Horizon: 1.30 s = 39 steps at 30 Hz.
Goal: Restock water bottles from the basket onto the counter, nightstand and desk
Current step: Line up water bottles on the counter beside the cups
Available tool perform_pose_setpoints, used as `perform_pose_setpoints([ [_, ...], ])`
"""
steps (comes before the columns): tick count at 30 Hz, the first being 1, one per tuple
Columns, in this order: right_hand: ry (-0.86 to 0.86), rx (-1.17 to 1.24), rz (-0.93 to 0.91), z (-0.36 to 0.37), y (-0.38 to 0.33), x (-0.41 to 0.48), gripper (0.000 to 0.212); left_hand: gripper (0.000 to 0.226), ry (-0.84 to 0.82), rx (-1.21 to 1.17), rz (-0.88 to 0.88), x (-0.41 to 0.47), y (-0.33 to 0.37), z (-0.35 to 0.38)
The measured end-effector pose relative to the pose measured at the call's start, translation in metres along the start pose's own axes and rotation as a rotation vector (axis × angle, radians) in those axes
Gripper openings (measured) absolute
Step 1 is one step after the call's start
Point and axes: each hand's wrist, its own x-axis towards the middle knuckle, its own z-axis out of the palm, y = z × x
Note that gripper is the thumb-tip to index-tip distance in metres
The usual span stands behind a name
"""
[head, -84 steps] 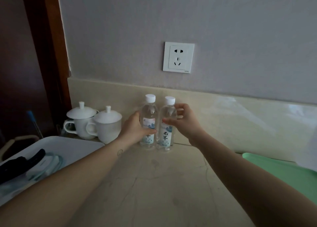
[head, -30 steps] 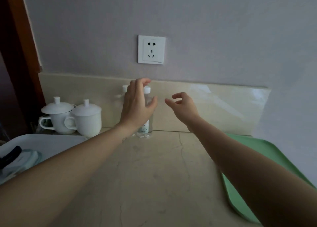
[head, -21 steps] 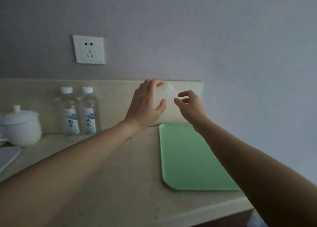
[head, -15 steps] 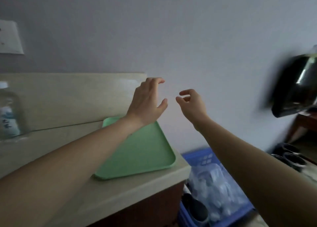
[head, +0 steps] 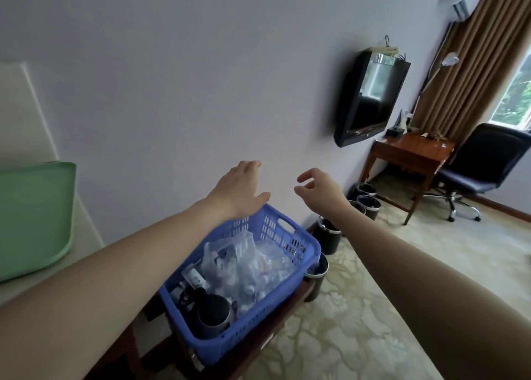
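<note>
Basket (head: 271, 228), blue and slotted, holding clear-wrapped water bottles (head: 253, 267).
Our left hand (head: 238, 190) and right hand (head: 323, 191) hover by its far end, apart, loose-fingered, empty.

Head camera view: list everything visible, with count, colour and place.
basket: one, blue, on a dark stand beside the counter
plastic bags: count unclear, clear, inside the basket
tray: one, green, on the counter, left
television: one, black, on the wall
desk: one, brown, beside the curtain
office chair: one, black, at the desk
bins: at least four, black, on the carpet along the wall
curtain: one, brown, far right
left hand: one, empty, over the basket's far rim
right hand: one, empty, fingers loosely curled, beside it
</note>
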Motion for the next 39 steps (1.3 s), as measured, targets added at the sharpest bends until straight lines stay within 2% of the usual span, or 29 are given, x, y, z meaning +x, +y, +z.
perform_pose_setpoints([
  [7, -0.116, -0.041, 0.048, 0.019, 0.054, 0.031, 0.025, 0.077, -0.201, -0.043, -0.114, 0.035, -0.020, 0.068],
  [14, -0.254, -0.100, 0.090, 0.072, 0.100, 0.101, 0.023, 0.073, -0.330, -0.085, -0.267, 0.088, -0.075, 0.132],
  [22, -0.450, -0.188, 0.126, 0.166, 0.145, 0.165, 0.022, 0.074, -0.503, -0.121, -0.448, 0.106, -0.165, 0.203],
  [29, -0.666, -0.250, 0.039, 0.259, 0.156, 0.200, 0.025, 0.076, -0.616, -0.103, -0.620, 0.083, -0.243, 0.246],
  [33, -0.737, -0.265, -0.049, 0.310, 0.157, 0.217, 0.026, 0.070, -0.619, -0.118, -0.712, 0.079, -0.275, 0.271],
  [39, -0.678, -0.261, -0.264, 0.381, 0.161, 0.243, 0.027, 0.060, -0.475, -0.227, -0.883, 0.084, -0.319, 0.310],
])
